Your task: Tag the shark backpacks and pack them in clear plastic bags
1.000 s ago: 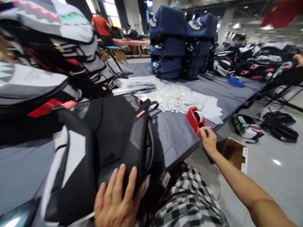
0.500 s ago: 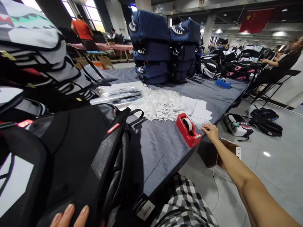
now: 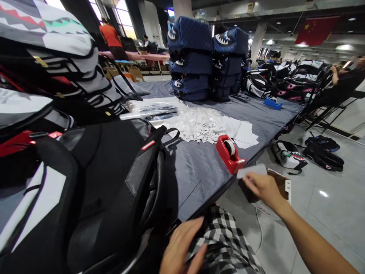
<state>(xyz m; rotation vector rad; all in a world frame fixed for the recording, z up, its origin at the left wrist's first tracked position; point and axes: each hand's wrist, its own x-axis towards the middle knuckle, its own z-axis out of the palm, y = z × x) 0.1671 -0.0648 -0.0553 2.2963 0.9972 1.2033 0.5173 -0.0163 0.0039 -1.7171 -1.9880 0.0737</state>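
My right hand pinches a small white sheet of paper, just past the front edge of the table and beside the red tape dispenser. My left hand is low in front, over my checked clothing, with thumb and fingers apart and nothing in it. Left of it lies a large black backpack, its straps and back panel facing up. Loose white sheets are spread on the table behind the dispenser, next to a heap of small white packets.
Blue checked bags stand stacked at the table's back. Grey and white backpacks pile up on the left. An open cardboard box sits on the floor below my right hand, near several bags. A seated person is far right.
My right hand has drawn a white sheet off the pile toward me. My left hand has left the black backpack and moved right, over my lap.
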